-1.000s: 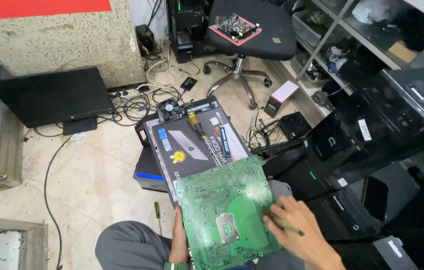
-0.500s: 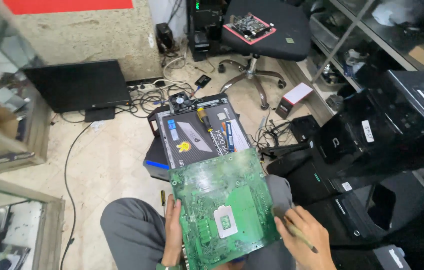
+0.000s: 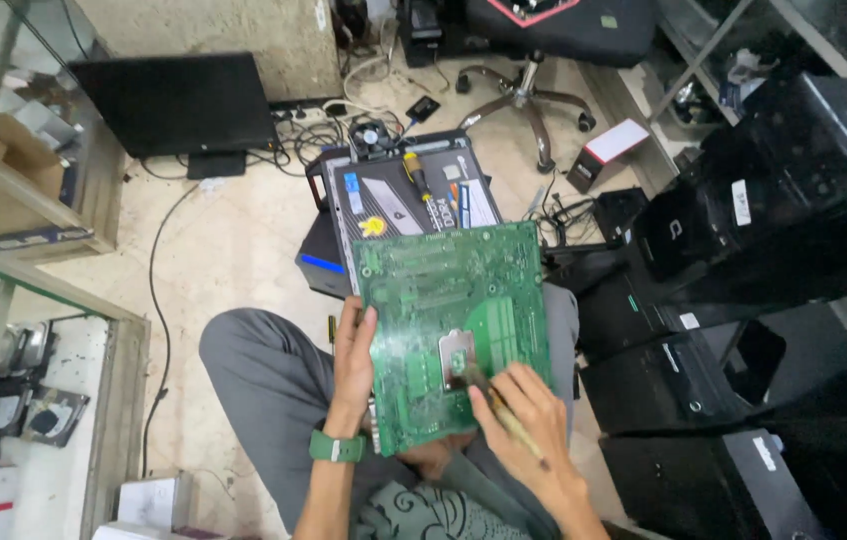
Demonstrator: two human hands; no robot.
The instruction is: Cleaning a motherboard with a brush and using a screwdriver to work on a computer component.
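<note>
At the bottom of the picture the right hand (image 3: pixel 528 425) is closed around a thin brush (image 3: pixel 503 410), and the brush tip touches the silver square socket (image 3: pixel 456 357) in the middle of the green board (image 3: pixel 448 320). Just to the left, the left hand (image 3: pixel 353 365) grips the left edge of the board, thumb on top and fingers tucked behind, with a green watch (image 3: pixel 336 446) on its wrist. The board sits tilted over the person's lap, low in the middle of the picture, above grey trousers (image 3: pixel 263 400). Right behind the board's top edge, a flat dark box (image 3: pixel 413 200) lies on the tiled floor (image 3: pixel 223 260), and a screwdriver with a yellow and black handle (image 3: pixel 415 178) lies on it. A small round fan (image 3: pixel 373 135) sits just past the box. On the right side, black computer cases (image 3: pixel 743 230) are stacked close together. Farther back, in the upper left, a black monitor (image 3: pixel 178 100) lies on the floor beside a tangle of cables (image 3: pixel 318 125). At the top middle stands the base of a chair with wheels (image 3: pixel 533 95). A glass shelf (image 3: pixel 3 180) runs down the left edge.
</note>
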